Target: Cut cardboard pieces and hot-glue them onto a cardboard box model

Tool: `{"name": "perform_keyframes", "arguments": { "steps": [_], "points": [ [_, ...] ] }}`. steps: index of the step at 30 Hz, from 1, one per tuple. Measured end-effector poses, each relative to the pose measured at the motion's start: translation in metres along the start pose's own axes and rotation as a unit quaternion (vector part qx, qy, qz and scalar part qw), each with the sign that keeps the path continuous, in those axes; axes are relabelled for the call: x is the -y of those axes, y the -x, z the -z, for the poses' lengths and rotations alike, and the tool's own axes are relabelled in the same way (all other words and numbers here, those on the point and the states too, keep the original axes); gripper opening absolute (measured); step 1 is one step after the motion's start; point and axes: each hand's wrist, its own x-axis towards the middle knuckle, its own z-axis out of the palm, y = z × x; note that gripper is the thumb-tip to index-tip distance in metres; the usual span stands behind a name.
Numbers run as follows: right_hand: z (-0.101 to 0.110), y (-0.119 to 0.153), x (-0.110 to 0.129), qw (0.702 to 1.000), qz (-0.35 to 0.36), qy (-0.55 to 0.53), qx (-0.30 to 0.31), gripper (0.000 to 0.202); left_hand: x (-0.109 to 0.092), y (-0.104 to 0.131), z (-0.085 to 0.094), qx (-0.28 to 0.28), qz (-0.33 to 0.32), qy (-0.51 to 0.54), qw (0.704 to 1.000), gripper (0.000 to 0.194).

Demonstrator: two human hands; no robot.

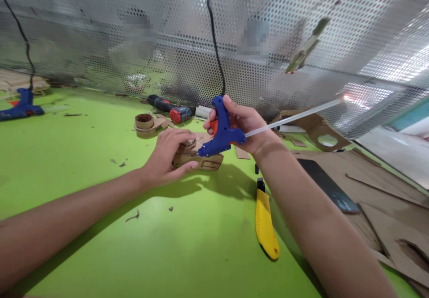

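Observation:
My right hand [246, 121] is wrapped round a blue glue gun [223, 130] with an orange trigger. From its back end a long clear glue stick [298, 117] sticks out to the right. The nozzle points down and left at a small cardboard piece [211, 161] on the green table; whether it touches cannot be made out. My left hand [172, 155] grips that cardboard piece from the left, thumb in front and fingers over its top. Part of the piece is hidden behind the hand and the gun.
A yellow utility knife [266, 222] lies in front of my right forearm. Cardboard rings [145, 126] and a power drill [174, 110] are at the back. Cardboard sheets [385, 186] carry a dark phone-like slab [328, 184] at right. Another blue glue gun [23, 106] lies far left, before the perforated metal panel [174, 34].

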Motion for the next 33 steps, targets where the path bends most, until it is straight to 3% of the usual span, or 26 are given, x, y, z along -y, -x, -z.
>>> {"name": "perform_keyframes", "arguments": {
  "steps": [3, 7, 11, 14, 19, 33],
  "points": [
    [0.003, -0.001, 0.001, 0.999, 0.019, -0.004, -0.029, 0.053, 0.002, 0.000, -0.001, -0.030, 0.051, 0.006, 0.998, 0.053],
    [0.005, -0.004, 0.001, 0.998, 0.029, -0.009, -0.051, 0.052, 0.010, -0.001, -0.004, -0.056, 0.171, 0.082, 0.980, 0.050],
    [0.006, -0.007, -0.002, 0.998, 0.025, -0.017, -0.060, 0.051, 0.023, -0.003, -0.010, -0.099, 0.314, 0.210, 0.921, 0.039],
    [0.008, -0.009, -0.004, 0.998, 0.021, -0.017, -0.057, 0.051, 0.029, -0.004, -0.013, -0.087, 0.380, 0.254, 0.885, 0.035],
    [0.009, -0.012, -0.006, 0.998, 0.012, -0.015, -0.056, 0.051, 0.027, -0.005, -0.011, -0.052, 0.380, 0.267, 0.884, 0.035],
    [0.007, -0.008, -0.008, 0.998, 0.028, 0.017, -0.054, 0.050, 0.024, -0.005, -0.010, -0.040, 0.393, 0.289, 0.872, 0.040]
  ]
}}
